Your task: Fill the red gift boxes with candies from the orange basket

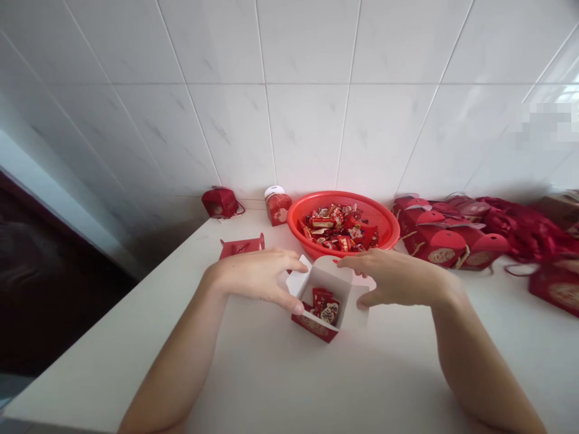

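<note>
An open red box (pixel 315 327) with a white inside stands on the white table in front of me, its top flaps spread. Several red candy packets (pixel 324 306) lie in its bottom. My left hand (pixel 266 274) has its thumb and fingers on the left flap and rim of the box. On the other side, my right hand (pixel 391 278) holds the box's right and back flaps between thumb and fingers. Behind the box sits a red plastic basket (pixel 389 226) filled with wrapped candies (pixel 339 229).
The white table (pixel 253 374) meets a tiled wall. A flat red piece (pixel 242 246) lies left of the box. Two small red boxes (pixel 219 202) (pixel 277 208) stand by the wall. Closed red boxes (pixel 438 244) and dark red ribbons (pixel 527 226) are at the right, near another person's hand (pixel 570 264).
</note>
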### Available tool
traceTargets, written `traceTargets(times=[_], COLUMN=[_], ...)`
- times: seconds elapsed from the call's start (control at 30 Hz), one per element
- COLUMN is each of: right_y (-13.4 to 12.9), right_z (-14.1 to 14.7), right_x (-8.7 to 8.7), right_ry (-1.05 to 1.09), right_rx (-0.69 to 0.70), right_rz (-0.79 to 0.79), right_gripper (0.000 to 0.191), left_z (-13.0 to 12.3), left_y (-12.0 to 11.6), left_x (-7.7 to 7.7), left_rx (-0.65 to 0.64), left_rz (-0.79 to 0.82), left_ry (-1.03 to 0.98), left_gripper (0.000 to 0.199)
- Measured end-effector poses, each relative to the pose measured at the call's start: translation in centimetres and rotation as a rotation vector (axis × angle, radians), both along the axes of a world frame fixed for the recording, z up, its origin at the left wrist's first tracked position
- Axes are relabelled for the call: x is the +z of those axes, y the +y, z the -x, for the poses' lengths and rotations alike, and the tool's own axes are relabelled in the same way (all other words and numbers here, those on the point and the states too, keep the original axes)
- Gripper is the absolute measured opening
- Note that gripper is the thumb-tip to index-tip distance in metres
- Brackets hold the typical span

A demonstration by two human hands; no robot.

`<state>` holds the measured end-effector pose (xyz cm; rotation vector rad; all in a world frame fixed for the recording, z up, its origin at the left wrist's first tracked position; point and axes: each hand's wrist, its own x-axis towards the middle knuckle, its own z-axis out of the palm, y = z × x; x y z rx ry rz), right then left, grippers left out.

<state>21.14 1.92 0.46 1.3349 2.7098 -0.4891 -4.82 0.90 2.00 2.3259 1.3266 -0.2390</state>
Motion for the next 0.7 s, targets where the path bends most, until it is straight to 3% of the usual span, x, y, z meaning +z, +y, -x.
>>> traceTargets(times=[0.43,0.7], right_y=[-0.19,0.12], right_z=[-0.10,-0.19], right_x=[0.54,0.21], right_ry=[0.005,0.054], right_rx=[0.029,0.043], right_rz=[0.026,0.054], right_gripper=[0.058,0.078], left_z=[-0.30,-0.82], left_y=[-0.05,-0.06], left_x=[-0.24,-0.47], left_rx=[-0.085,-0.141], left_rz=[-0.028,0.003], left_ry=[-0.133,-0.222], left_gripper=[0.068,0.060])
